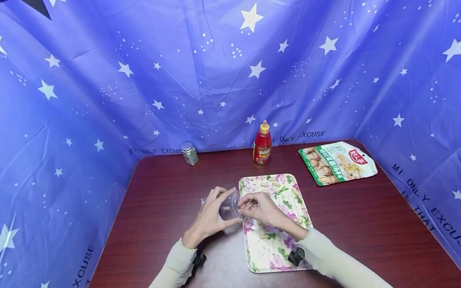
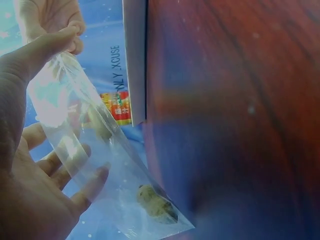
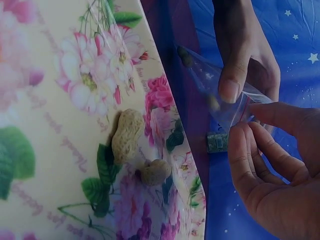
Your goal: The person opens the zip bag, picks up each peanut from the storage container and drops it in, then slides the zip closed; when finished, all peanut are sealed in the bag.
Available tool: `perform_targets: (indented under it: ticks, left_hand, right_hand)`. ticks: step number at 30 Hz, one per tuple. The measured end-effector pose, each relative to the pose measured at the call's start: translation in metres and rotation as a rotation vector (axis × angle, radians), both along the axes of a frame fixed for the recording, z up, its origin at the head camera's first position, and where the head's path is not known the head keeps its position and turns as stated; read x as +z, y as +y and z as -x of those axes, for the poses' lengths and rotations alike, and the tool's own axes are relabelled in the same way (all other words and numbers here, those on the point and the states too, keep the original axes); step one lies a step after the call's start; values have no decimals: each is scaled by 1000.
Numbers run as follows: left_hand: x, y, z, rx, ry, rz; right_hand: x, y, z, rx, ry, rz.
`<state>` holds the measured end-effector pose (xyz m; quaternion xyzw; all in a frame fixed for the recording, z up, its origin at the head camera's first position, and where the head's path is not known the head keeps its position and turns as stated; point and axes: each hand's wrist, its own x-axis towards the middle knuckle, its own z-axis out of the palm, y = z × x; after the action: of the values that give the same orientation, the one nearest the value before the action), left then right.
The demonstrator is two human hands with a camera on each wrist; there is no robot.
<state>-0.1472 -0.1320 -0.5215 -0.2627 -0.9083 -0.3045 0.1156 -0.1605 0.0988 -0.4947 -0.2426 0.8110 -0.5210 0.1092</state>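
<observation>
My left hand (image 1: 210, 214) holds a clear zip bag (image 2: 115, 175) left of the flowered tray (image 1: 257, 258), thumb on one side and fingers behind. Inside the bag lie a peanut (image 2: 155, 205) low near a corner and another peanut (image 3: 213, 103) higher up. At the bag's mouth, by the red zip line, my right hand (image 1: 264, 210) pinches the edge between thumb and fingertips, its forearm reaching across the tray. In the right wrist view a long peanut (image 3: 128, 136) and a shorter peanut (image 3: 155, 172) rest on the tray near its edge.
Behind the tray stands a red sauce bottle (image 1: 262, 148) with a yellow cap. A small glass jar (image 1: 189, 154) is at the back left, and a green and white food pouch (image 1: 338, 164) lies at the back right. Starred blue cloth (image 1: 216, 80) hangs around the dark red table (image 1: 151, 200).
</observation>
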Motion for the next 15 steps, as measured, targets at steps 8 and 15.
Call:
perform_targets:
  ticks: [8,15]
  left_hand:
    - [0,0,-2,7,3,-1]
    - [0,-2,-1,15,-25,-5]
  right_hand:
    - [0,7,0,-24,-6,-6]
    - [-4,19,-1,-65,-4,-87]
